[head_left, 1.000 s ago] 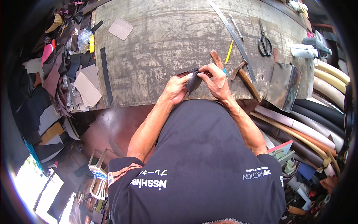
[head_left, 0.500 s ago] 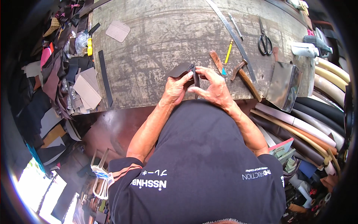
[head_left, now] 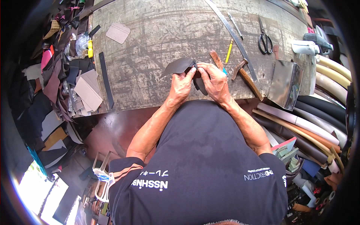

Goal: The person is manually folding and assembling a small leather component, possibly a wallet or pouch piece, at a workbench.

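Over the near edge of the workbench, both my hands are closed on a folded dark brown leather piece (head_left: 179, 66). My left hand (head_left: 180, 87) pinches its middle with the thumb on top, and a wide flap sticks out to the left. Thumb and fingers of my right hand (head_left: 215, 79) grip the right part at its upper edge. Another dark flap hangs down between the hands. What lies inside the fold is hidden. Just beyond my right hand lies a wooden-handled tool (head_left: 215, 57) with a turquoise part, partly covered by that hand.
To the right lie a hammer (head_left: 249, 83), a yellow pen (head_left: 229, 51), a silver pen (head_left: 235, 26), a long metal ruler (head_left: 234, 35), black scissors (head_left: 266, 42) and a metal sheet box (head_left: 284, 86). Leather scraps (head_left: 56, 82) crowd the left; rolls (head_left: 296, 123) stand at the right.
My right hand has closed its thumb onto the leather piece and shifted slightly, now covering part of the wooden-handled tool. The leather has tilted, with its left flap spread wider.
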Demonstrator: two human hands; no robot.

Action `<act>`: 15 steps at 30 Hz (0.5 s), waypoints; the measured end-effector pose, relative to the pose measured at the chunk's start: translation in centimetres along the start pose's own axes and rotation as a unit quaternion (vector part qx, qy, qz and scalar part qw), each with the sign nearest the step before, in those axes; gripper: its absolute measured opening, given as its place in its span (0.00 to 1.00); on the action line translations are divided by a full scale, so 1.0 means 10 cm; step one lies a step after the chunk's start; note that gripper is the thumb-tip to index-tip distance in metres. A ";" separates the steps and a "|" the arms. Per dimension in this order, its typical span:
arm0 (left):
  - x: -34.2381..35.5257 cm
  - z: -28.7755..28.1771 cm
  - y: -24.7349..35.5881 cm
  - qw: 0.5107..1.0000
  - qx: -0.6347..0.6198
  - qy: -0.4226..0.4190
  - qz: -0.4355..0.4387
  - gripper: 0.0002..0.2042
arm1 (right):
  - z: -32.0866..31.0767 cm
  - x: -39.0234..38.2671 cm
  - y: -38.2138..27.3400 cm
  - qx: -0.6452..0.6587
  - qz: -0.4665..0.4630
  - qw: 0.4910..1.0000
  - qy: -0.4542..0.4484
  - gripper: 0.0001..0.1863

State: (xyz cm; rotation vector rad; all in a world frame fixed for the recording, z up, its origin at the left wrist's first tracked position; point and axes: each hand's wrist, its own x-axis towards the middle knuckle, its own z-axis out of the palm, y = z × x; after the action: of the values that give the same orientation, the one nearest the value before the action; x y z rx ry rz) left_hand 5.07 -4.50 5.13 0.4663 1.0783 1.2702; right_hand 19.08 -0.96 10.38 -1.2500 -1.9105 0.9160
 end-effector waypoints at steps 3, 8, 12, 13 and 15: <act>-0.01 0.02 0.03 0.999 0.045 -0.007 0.008 0.09 | 0.02 -0.01 0.04 -0.002 0.019 1.000 0.001 0.07; -0.04 0.07 0.10 0.997 0.068 -0.032 0.007 0.09 | 0.05 -0.02 0.13 0.028 0.067 0.997 -0.010 0.06; -0.02 0.05 0.13 0.998 -0.029 -0.049 -0.029 0.09 | 0.04 0.00 0.12 0.054 0.079 0.995 -0.016 0.07; -0.02 0.04 0.14 0.996 -0.058 -0.056 -0.040 0.09 | 0.04 0.01 0.12 0.045 0.074 0.996 -0.013 0.07; -0.02 0.03 0.15 0.994 -0.086 -0.050 -0.053 0.09 | 0.04 0.01 0.11 0.029 0.063 0.998 -0.008 0.07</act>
State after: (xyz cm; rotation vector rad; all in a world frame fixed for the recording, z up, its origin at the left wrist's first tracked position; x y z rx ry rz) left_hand 4.58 -4.12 6.52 0.3334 0.8897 1.2204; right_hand 19.23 -0.62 9.30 -1.3438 -1.8205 1.0412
